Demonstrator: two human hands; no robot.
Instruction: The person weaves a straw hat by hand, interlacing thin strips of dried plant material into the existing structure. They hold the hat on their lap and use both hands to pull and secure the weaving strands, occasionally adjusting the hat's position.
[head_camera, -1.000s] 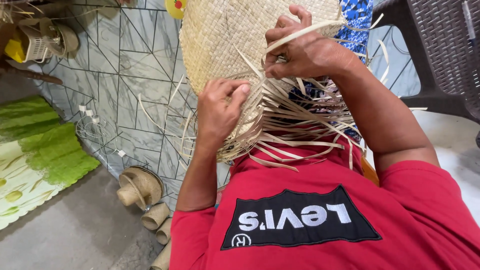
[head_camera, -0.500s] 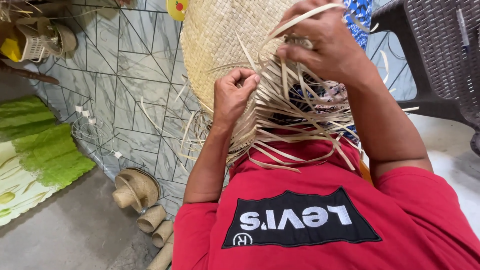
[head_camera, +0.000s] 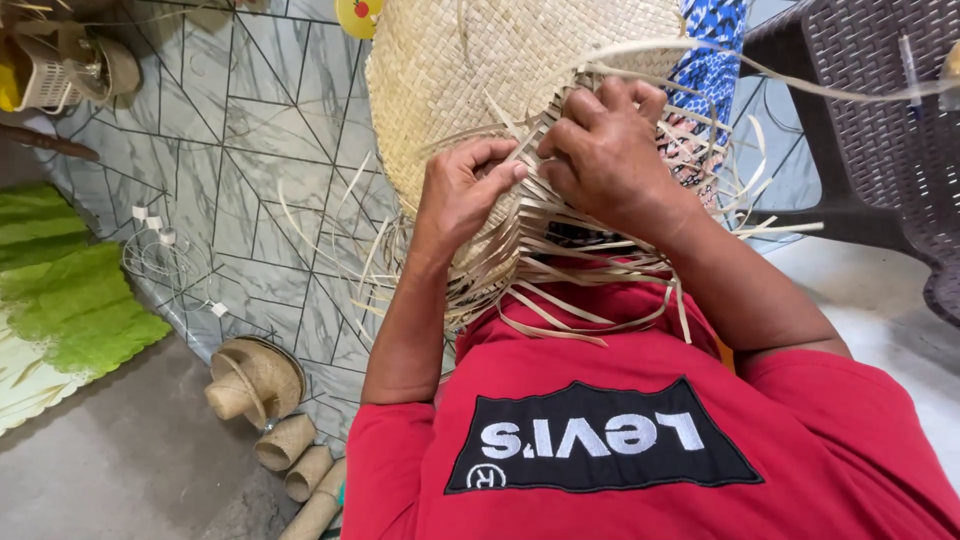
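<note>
Woven straw mat, upper centre of frame, top edge cut off. Left hand and right hand are now brought together at the unwoven edge, where half a second earlier the right was raised higher. Both grips are closed on loose straw strips; fingertips are partly hidden among them. Small woven hats are seen lower left, on the floor.

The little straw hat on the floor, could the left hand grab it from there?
Probably not right away. The left hand is up on the woven mat, pinching strips, and the little hat sits low beside the elbow. Nothing blocks it, though.
</note>
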